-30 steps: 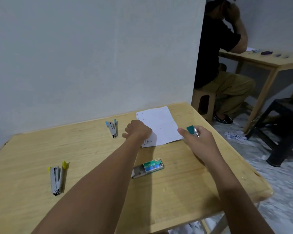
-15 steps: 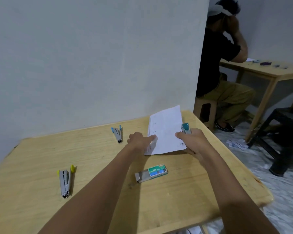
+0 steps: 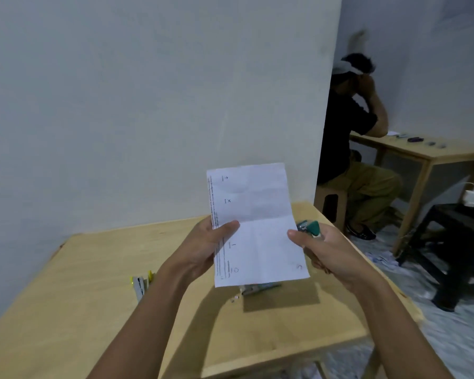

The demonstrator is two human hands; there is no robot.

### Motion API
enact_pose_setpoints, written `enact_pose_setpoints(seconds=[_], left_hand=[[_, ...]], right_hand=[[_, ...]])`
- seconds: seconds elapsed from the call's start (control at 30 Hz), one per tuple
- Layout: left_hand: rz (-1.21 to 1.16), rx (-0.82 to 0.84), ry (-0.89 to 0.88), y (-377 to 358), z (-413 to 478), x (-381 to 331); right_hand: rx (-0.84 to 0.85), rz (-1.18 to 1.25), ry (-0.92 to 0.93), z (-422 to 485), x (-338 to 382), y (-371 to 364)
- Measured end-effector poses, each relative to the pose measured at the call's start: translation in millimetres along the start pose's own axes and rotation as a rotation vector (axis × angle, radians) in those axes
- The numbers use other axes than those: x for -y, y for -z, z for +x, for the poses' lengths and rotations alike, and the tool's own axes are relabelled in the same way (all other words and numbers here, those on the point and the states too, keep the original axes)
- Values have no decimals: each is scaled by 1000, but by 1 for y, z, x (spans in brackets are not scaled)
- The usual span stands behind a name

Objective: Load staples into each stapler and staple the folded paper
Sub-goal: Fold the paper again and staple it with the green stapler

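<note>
— What changed?
— The paper [image 3: 257,214] lay flat on the table [image 3: 93,269] a second ago. Now both my hands hold it up, upright in front of me. My left hand [image 3: 200,250] pinches the left edge, thumb on the face. My right hand [image 3: 331,258] pinches the right edge, fingers curled round the teal stapler [image 3: 311,228] behind it.
— Meaning for the job?
— The sheet looks ready to feed into that stapler. I can see no staple in it.
— Surroundings?
— The yellow stapler [image 3: 141,283] is on the table to the left, well apart. The staple box [image 3: 257,288] is below the sheet's lower edge, half hidden. A seated person [image 3: 350,127] is beyond the wall corner.
— Obstacles?
— My right hand does double duty. I judge it must release the paper before it can squeeze.
</note>
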State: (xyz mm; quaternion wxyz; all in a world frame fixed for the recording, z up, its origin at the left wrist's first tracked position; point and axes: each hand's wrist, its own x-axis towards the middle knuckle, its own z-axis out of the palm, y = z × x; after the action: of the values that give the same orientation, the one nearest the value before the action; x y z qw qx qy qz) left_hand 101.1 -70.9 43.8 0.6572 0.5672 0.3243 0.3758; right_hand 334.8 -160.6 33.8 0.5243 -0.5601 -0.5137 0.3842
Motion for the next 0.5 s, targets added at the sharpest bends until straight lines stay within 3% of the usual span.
enact_pose_setpoints(seconds=[0.4, 0.5], left_hand=[[4, -100, -88, 23, -76, -26], [-127, -88, -34, 30, -83, -29]], right_hand=[[-157, 112, 123, -30, 31, -51], [-187, 149, 209, -34, 32, -60]])
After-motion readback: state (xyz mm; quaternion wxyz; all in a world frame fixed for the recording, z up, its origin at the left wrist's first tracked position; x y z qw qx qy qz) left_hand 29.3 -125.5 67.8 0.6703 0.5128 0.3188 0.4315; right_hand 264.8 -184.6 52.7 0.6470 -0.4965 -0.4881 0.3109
